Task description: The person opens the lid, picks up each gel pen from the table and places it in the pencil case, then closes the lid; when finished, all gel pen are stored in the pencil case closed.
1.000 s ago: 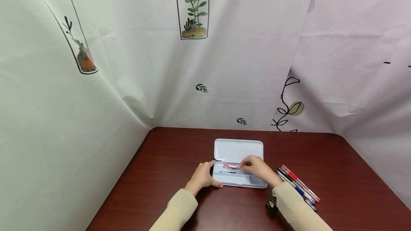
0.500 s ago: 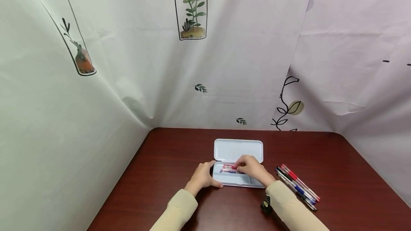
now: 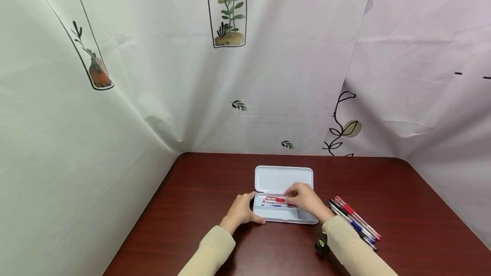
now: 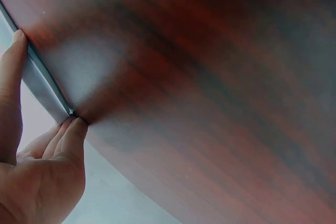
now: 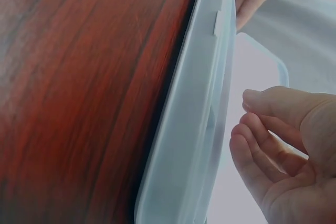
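Note:
A white pencil case (image 3: pixel 276 214) lies with its lid raised on the table. My left hand (image 3: pixel 241 210) grips its left end, thumb on the front edge and fingers round the back corner; the left wrist view also shows this hand (image 4: pixel 47 166) on the case's edge. Red pens (image 3: pixel 277 199) and a thin blue pen (image 3: pixel 268 205) lie side by side in the long rear compartment. Over the right part of that compartment is my right hand (image 3: pixel 307 199), its fingertips at the pens' right ends. In the right wrist view, its fingers (image 5: pixel 257 153) are loosely bent with nothing showing between them and the thumb.
To the right of the case lies a bunch of several red, blue and black pens (image 3: pixel 354 222), close to my right forearm. The lid (image 3: pixel 284 179) leans back behind the case. A patterned white curtain (image 3: pixel 291 76) hangs behind the dark red table (image 3: pixel 207 178).
My right hand has shifted left over the case, then slightly back to the right. More red pen shows in the rear compartment now. The left hand stays at the case's left end.

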`<state>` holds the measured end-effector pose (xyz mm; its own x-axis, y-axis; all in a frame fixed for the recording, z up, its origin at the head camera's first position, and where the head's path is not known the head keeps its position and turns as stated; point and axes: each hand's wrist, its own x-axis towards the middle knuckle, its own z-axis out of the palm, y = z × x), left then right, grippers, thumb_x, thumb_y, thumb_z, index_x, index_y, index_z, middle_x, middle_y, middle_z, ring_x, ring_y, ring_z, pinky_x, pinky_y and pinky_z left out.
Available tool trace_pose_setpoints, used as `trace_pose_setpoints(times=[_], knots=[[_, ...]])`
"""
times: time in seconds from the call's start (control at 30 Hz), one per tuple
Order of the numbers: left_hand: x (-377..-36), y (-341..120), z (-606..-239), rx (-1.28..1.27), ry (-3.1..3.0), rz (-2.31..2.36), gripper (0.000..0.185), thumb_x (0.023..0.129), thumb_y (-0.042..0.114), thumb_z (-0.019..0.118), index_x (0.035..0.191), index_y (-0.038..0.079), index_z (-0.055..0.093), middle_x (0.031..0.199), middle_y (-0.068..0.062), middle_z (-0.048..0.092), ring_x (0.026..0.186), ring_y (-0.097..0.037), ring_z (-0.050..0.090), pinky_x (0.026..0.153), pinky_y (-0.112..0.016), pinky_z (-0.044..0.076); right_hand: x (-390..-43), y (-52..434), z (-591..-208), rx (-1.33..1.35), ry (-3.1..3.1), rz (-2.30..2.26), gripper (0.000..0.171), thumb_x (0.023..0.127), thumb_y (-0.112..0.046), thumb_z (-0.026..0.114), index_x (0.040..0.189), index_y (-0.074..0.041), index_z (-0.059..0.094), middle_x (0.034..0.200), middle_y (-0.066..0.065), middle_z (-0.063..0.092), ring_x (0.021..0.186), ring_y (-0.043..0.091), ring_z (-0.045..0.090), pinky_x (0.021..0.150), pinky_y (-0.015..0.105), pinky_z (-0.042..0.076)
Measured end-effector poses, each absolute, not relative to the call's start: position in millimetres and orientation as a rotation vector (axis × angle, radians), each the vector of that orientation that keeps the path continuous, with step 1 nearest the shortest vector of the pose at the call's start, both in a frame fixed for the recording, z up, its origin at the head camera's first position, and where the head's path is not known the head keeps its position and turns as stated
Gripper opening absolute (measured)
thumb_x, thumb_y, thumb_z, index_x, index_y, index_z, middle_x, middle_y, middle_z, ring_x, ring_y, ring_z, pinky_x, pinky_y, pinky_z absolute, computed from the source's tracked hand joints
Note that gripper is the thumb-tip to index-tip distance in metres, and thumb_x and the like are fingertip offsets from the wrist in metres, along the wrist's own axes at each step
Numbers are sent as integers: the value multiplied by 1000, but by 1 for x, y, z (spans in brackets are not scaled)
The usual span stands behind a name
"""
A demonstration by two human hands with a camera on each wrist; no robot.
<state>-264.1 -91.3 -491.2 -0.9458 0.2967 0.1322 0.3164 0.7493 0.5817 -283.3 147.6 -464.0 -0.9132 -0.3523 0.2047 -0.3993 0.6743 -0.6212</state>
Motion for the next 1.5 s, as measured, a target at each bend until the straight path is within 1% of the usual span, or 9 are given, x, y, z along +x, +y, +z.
trace_pose_setpoints(times=[0.13,0.5,0.63,0.8,1.03,1.27,1.4,1.5], knots=[[-263,-90,-491,-512,-2907,-972,85,51,30,98,123,0,63,106,-13,69,92,-25,62,85,-40,52,-283,153,-465,550,-2837,1087,8,80,-4,76,88,-4,76,78,0,64,72,10,54,64,24,48],[-267,-92,-495,-507,-2902,-976,86,51,32,98,124,3,63,107,-11,69,93,-24,62,86,-39,52,-283,166,-459,387,-2855,1103,10,80,-4,77,89,-7,77,81,0,66,72,12,55,64,25,50],[-267,-93,-495,-507,-2901,-981,87,51,33,98,124,2,63,109,-13,69,96,-27,62,88,-41,52,-284,174,-457,385,-2841,1108,10,80,-2,76,90,-5,77,83,3,68,73,14,56,66,28,51],[-267,-93,-495,-506,-2908,-982,89,51,33,98,126,0,61,112,-16,68,100,-30,62,90,-43,51,-283,184,-457,372,-2834,1090,11,81,0,74,90,-4,76,82,3,67,73,14,56,65,28,50],[-265,-93,-494,-506,-2908,-979,88,51,32,98,125,0,62,111,-16,68,99,-29,62,89,-43,51,-281,199,-457,347,-2827,1049,11,80,2,73,90,-3,76,78,2,66,73,14,55,64,27,49],[-265,-94,-494,-506,-2909,-971,89,52,32,97,126,-1,61,114,-17,67,101,-30,62,90,-44,51,-279,215,-457,305,-2830,1090,14,81,1,71,93,-1,76,81,4,67,75,15,56,63,26,48],[-265,-93,-494,-495,-2912,-973,90,52,32,97,127,-2,60,116,-19,66,104,-32,62,92,-45,51,-275,227,-457,281,-2847,1065,15,82,1,70,95,-1,75,84,5,68,77,16,57,64,27,49],[-265,-93,-494,-495,-2909,-972,90,52,32,97,127,-2,61,115,-19,66,103,-32,62,91,-45,51,-274,235,-457,276,-2863,1012,15,81,2,69,95,-1,75,84,5,69,77,16,58,65,29,50]])
